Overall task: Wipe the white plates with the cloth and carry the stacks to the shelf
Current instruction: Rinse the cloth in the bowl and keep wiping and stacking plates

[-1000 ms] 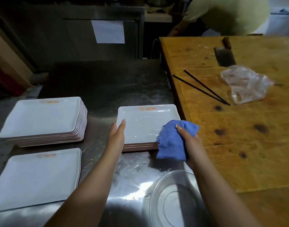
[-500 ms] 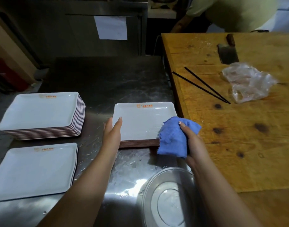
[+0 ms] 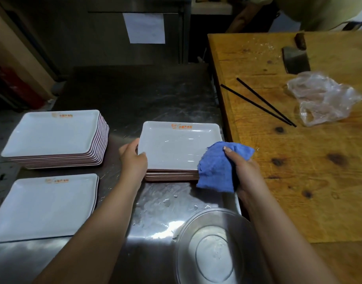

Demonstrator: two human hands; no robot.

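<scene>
Blue cloth (image 3: 217, 167) bunched in the right hand (image 3: 244, 171) grip; left hand (image 3: 133, 160) pinches the top plate (image 3: 176, 146) edge.

Bare steel bench (image 3: 135, 95) open across far half, behind all plates. Left side blocked: tall plate stack (image 3: 53, 138) at left edge, low stack (image 3: 44, 206) at near-left corner; narrow gap between them. Middle stack (image 3: 176, 148) sits just beside raised wooden board (image 3: 299, 160) along right edge; no passage there. Lane between tall stack and middle stack partly taken by left hand (image 3: 133, 158). Metal bowl (image 3: 215, 249) fills near edge at right.
</scene>
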